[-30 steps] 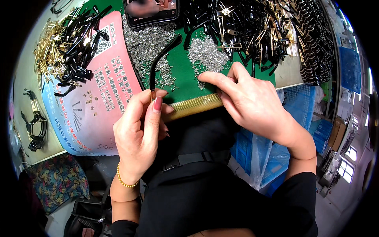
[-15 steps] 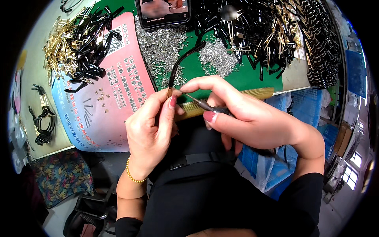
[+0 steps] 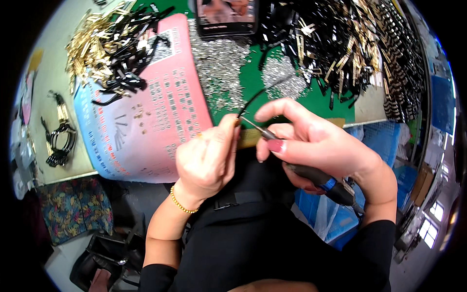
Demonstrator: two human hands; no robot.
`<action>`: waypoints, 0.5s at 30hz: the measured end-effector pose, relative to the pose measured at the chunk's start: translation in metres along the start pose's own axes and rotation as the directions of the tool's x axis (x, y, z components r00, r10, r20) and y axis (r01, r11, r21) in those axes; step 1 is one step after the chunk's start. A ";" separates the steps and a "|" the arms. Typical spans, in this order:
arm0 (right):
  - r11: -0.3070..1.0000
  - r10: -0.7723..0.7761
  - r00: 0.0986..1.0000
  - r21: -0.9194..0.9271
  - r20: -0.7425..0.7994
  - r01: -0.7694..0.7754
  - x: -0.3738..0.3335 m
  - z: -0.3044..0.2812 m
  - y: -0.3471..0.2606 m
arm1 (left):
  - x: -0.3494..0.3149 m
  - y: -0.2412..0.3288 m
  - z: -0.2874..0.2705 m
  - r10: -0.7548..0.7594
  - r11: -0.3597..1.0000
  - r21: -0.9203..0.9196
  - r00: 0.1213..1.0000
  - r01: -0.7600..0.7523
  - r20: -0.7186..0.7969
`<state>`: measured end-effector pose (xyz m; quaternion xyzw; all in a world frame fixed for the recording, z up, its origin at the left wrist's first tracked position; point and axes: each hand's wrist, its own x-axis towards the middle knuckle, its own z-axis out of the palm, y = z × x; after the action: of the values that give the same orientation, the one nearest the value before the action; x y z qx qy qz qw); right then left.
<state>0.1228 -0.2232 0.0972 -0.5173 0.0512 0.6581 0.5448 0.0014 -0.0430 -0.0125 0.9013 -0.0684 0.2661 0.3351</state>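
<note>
My left hand (image 3: 206,155), with a gold bead bracelet at its wrist, pinches the hinge end of a black eyeglass temple arm (image 3: 258,95). The temple's thin curved tip points away and to the right over the green mat. My right hand (image 3: 321,141) is closed around a black electric screwdriver (image 3: 316,177) with a blue ring and a cord at its rear. The slim metal bit points at the temple's end by my left fingertips; blur hides whether it touches. Beyond the hands lie a heap of tiny silver screw-like parts (image 3: 219,68) and a smaller silver heap (image 3: 284,80).
Black and gold temple arms lie piled at left (image 3: 116,53) and right (image 3: 335,48). A phone (image 3: 226,24) stands at the back. A pink-and-blue printed sheet (image 3: 155,117) covers the left side, beside a tied bundle (image 3: 61,138). Blue crates (image 3: 379,138) stand at right.
The view has shifted, so the table sits farther right. My left hand has turned back-up, and the temple now leans right. The screwdriver's handle shows more in my right hand.
</note>
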 end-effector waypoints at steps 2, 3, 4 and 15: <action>0.831 -0.268 0.959 -0.525 -0.088 0.184 0.001 -0.001 0.014 | 0.004 0.004 -0.001 -0.008 1.000 -0.012 1.000 0.008 0.018; 0.465 -0.515 0.857 -0.841 -0.002 0.277 0.007 0.003 0.025 | 0.005 0.005 -0.004 -0.037 0.999 -0.007 0.999 0.037 0.040; 0.295 -0.561 0.827 -0.925 0.036 0.240 0.003 0.011 0.022 | 0.006 0.005 -0.011 -0.056 0.998 -0.032 0.997 0.058 0.044; -0.333 -0.780 0.492 -0.923 0.386 0.195 0.159 0.083 -0.056 | 0.005 -0.105 -0.119 -0.520 0.810 0.081 0.775 0.581 -0.359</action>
<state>0.1346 -0.0427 0.0467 -0.8117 -0.5363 0.0275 0.2297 -0.0143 0.1141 0.0063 0.8534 0.2799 0.3033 0.3185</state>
